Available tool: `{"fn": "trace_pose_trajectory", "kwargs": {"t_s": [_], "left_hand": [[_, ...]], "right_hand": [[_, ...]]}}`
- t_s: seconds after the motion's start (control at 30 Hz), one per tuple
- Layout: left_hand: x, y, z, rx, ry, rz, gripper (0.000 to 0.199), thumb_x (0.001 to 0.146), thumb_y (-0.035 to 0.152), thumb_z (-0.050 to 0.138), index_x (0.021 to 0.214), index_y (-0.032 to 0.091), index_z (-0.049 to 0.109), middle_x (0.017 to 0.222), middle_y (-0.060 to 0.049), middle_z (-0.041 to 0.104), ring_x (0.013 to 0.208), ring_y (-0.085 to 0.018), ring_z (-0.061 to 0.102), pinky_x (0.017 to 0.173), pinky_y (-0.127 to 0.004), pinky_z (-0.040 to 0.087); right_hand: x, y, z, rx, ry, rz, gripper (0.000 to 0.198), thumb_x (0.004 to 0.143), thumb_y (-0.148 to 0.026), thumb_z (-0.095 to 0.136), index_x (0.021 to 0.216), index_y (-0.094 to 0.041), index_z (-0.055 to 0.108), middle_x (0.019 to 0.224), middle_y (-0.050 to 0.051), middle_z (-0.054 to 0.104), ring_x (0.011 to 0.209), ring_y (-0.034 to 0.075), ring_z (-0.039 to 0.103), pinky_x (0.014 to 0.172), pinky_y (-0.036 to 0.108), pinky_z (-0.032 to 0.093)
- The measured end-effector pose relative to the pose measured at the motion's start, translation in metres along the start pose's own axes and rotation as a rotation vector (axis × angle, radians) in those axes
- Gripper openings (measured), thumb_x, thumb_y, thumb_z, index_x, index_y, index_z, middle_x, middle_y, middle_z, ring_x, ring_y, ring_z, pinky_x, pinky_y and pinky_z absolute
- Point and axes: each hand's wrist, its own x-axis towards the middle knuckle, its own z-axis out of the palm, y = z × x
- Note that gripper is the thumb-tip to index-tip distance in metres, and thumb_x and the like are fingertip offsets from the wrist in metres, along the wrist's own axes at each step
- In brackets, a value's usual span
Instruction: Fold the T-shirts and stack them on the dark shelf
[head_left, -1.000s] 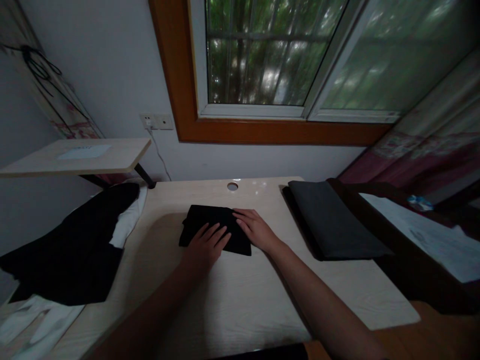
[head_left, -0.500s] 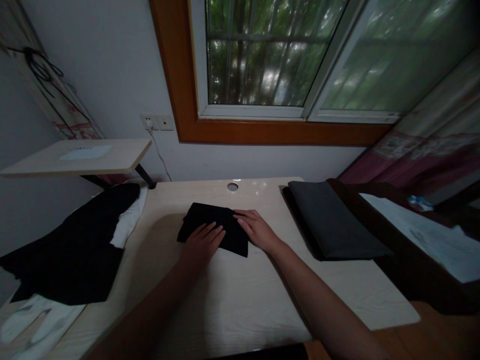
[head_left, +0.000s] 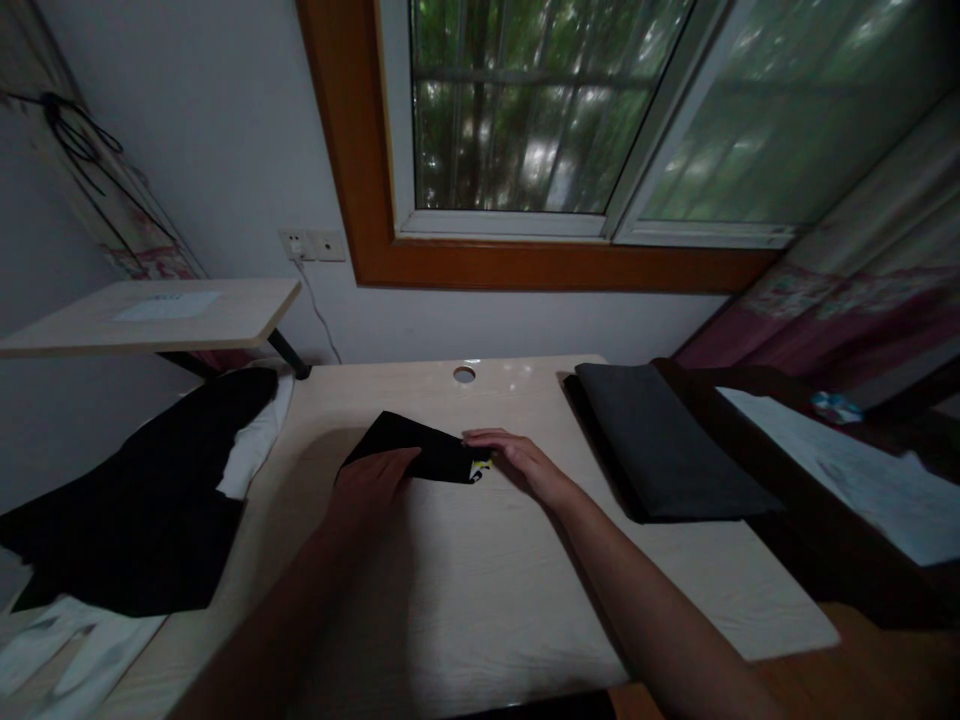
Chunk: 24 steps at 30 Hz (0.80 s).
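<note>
A folded piece of black cloth (head_left: 420, 445) lies on the pale wooden desk in front of me. A small yellow and white print (head_left: 481, 468) shows at its right end. My left hand (head_left: 371, 480) holds the near left edge, its fingers together over the fabric and its thumb hidden. At the right end, my right hand (head_left: 525, 465) grips the upper corner beside the print, with the fingers laid along the edge.
A larger black garment (head_left: 142, 490) lies on white cloth at the left, near a raised shelf (head_left: 225, 310). Dark grey folded fabric (head_left: 667, 440) rests at the right. The desk (head_left: 480, 610) has a round cable hole (head_left: 464, 375) near the wall.
The black cloth has become narrower from front to back, and the print now shows at its right end. My left hand moved left to the edge; my right hand shifted slightly.
</note>
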Motion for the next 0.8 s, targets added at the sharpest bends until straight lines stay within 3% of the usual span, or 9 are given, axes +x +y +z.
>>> {"fn": "trace_pose_trajectory", "kwargs": {"t_s": [0.13,0.3,0.43,0.6,0.7,0.8], "left_hand": [[-0.002,-0.005,-0.003,-0.031,0.032,-0.085,0.031,0.096,0.024,0.051,0.124,0.021,0.065,0.114,-0.008,0.077,0.097,-0.022,0.075,0.086,-0.034,0.058],[-0.002,-0.005,-0.004,-0.128,0.064,-0.255,0.03,0.096,0.029,0.049,0.12,0.023,0.065,0.102,-0.005,0.079,0.083,-0.02,0.076,0.079,-0.031,0.058],[0.0,0.001,-0.008,-0.274,0.087,-0.404,0.031,0.095,0.036,0.048,0.115,0.022,0.066,0.095,-0.004,0.079,0.079,-0.022,0.075,0.073,-0.03,0.057],[0.002,0.008,-0.012,-0.536,0.046,-0.515,0.036,0.094,0.045,0.049,0.11,0.019,0.067,0.093,-0.005,0.077,0.083,-0.022,0.072,0.075,-0.031,0.056],[0.002,0.011,-0.009,-0.709,0.1,-0.596,0.041,0.093,0.05,0.051,0.111,0.017,0.067,0.102,-0.007,0.076,0.092,-0.023,0.071,0.082,-0.033,0.056],[0.005,0.015,-0.005,-0.891,0.174,-0.723,0.046,0.094,0.054,0.052,0.12,0.018,0.065,0.12,-0.008,0.072,0.109,-0.024,0.067,0.093,-0.034,0.054]], "right_hand": [[-0.001,-0.001,-0.001,0.214,-0.098,0.091,0.08,0.079,-0.072,0.069,0.142,-0.024,0.057,0.148,0.014,0.055,0.137,0.032,0.051,0.115,0.053,0.037],[0.0,0.006,0.002,0.291,-0.143,0.154,0.099,0.064,-0.051,0.091,0.149,-0.03,0.046,0.157,0.012,0.044,0.141,0.031,0.046,0.111,0.052,0.044],[0.001,0.005,0.014,0.15,-0.1,0.176,0.085,0.062,-0.041,0.093,0.138,-0.025,0.059,0.141,0.011,0.061,0.132,0.03,0.055,0.117,0.056,0.036],[0.0,-0.006,0.036,0.15,-0.05,0.201,0.063,0.07,-0.045,0.087,0.128,-0.027,0.067,0.128,0.007,0.07,0.121,0.029,0.064,0.11,0.055,0.046],[0.0,-0.01,0.043,0.092,0.051,0.217,0.052,0.074,-0.049,0.083,0.12,-0.027,0.072,0.122,0.006,0.073,0.117,0.03,0.066,0.108,0.055,0.048],[0.002,-0.009,0.045,0.173,0.058,0.238,0.046,0.08,-0.053,0.077,0.114,-0.022,0.074,0.116,0.008,0.075,0.113,0.03,0.068,0.105,0.054,0.05]]}}
